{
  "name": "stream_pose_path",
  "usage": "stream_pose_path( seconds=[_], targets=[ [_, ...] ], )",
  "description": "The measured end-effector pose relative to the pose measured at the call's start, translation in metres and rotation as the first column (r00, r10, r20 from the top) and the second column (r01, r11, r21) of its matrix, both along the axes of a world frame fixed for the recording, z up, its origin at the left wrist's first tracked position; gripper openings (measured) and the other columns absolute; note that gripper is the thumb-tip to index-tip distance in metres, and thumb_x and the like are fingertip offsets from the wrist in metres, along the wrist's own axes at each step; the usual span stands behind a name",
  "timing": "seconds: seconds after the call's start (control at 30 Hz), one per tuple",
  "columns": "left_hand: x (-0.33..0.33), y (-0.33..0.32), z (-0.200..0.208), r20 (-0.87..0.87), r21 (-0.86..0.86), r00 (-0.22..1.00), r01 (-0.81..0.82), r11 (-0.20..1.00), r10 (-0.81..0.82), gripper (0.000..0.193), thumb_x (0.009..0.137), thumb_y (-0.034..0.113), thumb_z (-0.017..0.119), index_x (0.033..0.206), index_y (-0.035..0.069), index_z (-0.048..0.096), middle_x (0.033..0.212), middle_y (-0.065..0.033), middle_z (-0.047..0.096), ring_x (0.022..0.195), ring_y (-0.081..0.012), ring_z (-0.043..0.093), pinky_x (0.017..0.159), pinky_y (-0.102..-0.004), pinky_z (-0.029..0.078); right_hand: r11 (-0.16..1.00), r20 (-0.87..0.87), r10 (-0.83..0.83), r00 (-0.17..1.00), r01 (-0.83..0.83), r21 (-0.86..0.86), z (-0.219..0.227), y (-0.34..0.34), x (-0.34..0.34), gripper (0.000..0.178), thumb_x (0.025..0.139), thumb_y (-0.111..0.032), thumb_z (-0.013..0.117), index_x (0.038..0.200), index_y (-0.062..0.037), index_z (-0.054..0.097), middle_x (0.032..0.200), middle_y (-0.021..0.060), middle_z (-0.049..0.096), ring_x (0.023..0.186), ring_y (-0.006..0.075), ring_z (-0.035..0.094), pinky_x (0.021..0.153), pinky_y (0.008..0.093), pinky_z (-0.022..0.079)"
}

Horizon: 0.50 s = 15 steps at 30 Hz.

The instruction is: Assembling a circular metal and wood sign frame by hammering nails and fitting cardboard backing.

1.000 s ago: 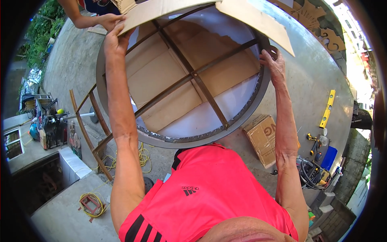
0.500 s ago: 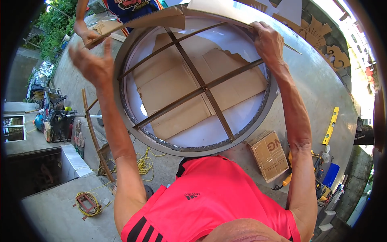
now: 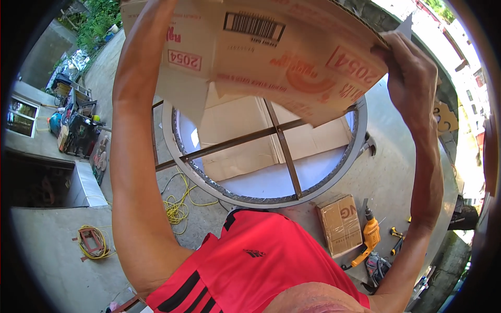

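Note:
A large printed cardboard sheet (image 3: 292, 62) is held up and tilted at the far side, creased along a fold on its left. My right hand (image 3: 412, 78) is closed on its upper right edge. My left forearm (image 3: 138, 94) reaches past its left part, and the hand lies beyond the top edge of the view. Below the sheet is a round grey frame (image 3: 250, 203) with crossing brown metal bars (image 3: 229, 142). Inside the ring, behind the bars, a plain cardboard piece (image 3: 235, 159) lies on a white surface. The raised sheet hides the ring's far half.
A hammer (image 3: 369, 146) lies right of the ring. Nearer me are a taped cardboard box (image 3: 338, 224) and a yellow power drill (image 3: 370, 236). Yellow cord (image 3: 177, 208) is loose on the floor at left, near a wound cord reel (image 3: 94, 242). A dark opening (image 3: 39, 180) is farther left.
The cardboard sheet has been raised off the ring, its printed face now showing. Both arms have moved up; my left hand has left the view. The other person's arm is no longer visible.

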<state>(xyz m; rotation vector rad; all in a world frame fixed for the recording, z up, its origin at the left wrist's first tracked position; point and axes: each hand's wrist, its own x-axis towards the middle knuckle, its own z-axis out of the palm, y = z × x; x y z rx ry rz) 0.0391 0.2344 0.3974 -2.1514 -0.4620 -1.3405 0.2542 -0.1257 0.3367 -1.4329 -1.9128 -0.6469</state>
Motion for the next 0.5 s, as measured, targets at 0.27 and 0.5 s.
stream_pose_path(
  seconds=[0.27, 0.5],
  targets=[
    [-0.019, 0.055, 0.046, 0.051, -0.039, 0.941, -0.332, 0.942, 0.334, 0.061, 0.088, 0.059, 0.059, 0.095, -0.001, 0.064, 0.091, -0.0244, 0.065, 0.088, -0.0384, 0.063, 0.079, -0.0482, 0.050, 0.985, 0.332, -0.170, 0.928, 0.153, 0.079, -0.015, -0.057, -0.029, 0.022, 0.074, 0.005, 0.069, 0.094, -0.0040, 0.062, 0.078, 0.0082, 0.060, 0.072, 0.0265, 0.065, 0.065, 0.0386, 0.053],
    [-0.056, 0.103, 0.061, 0.094, -0.049, 0.845, -0.525, 0.850, 0.527, 0.064, 0.093, 0.058, 0.051, 0.070, 0.002, 0.070, 0.069, -0.0215, 0.067, 0.066, -0.0359, 0.067, 0.064, -0.0469, 0.053, 0.744, -0.323, -0.668, 0.671, 0.600, -0.293, -0.102, -0.259, 0.129, 0.015, 0.088, -0.001, 0.062, 0.101, -0.0006, 0.070, 0.086, 0.0133, 0.069, 0.074, 0.0258, 0.064, 0.068, 0.0352, 0.050]
  ],
)
